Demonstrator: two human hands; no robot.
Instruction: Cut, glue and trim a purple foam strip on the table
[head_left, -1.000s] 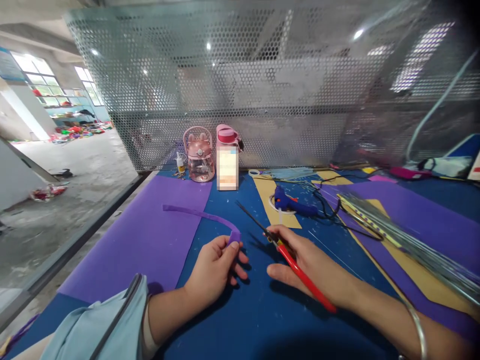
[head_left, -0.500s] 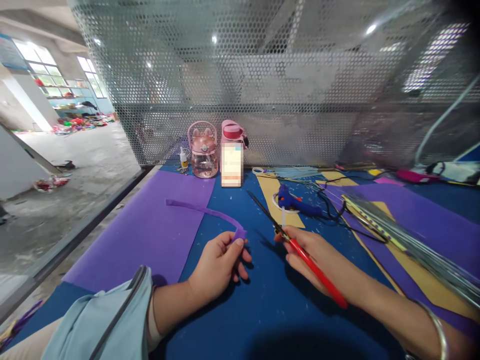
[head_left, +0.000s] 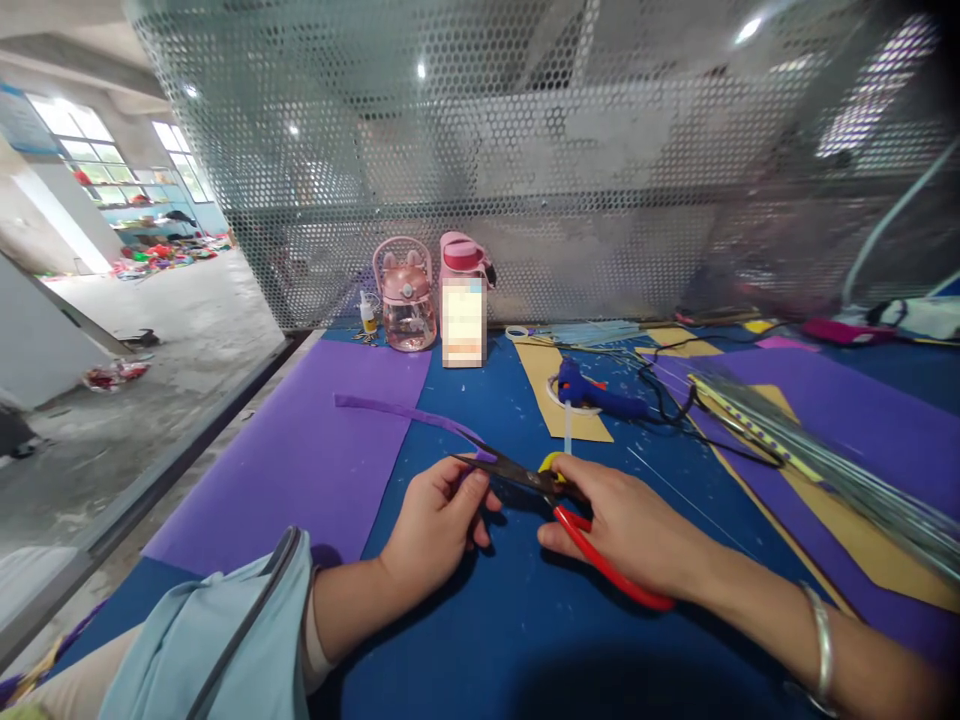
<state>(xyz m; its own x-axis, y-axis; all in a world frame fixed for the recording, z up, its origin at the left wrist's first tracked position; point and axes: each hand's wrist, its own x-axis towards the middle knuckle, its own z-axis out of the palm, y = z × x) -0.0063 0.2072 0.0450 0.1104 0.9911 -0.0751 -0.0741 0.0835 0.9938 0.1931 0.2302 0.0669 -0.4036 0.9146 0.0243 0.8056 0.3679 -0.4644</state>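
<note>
Between the thumb and fingers of my left hand (head_left: 442, 510) I pinch one end of a narrow purple felt strip (head_left: 390, 408). The strip's far end stretches left over the purple sheet (head_left: 292, 440). My right hand (head_left: 626, 510) is closed around the red-handled scissors (head_left: 615, 575). Their dark blades are parted and lie around the strip's held end, just above my left fingertips. Whether the blades have cut into the strip, I cannot tell.
A blue glue gun (head_left: 600, 392) rests behind my right hand on a yellow strip. At the back stand a pink clear bottle (head_left: 409, 310), a lit phone (head_left: 463, 325) and a small white bottle (head_left: 367, 315). Wire stems (head_left: 825, 475) lie on the right.
My right hand has brought the scissors left, from a closed, upright slant to parted blades around the strip. My left hand stays nearly in place with the strip.
</note>
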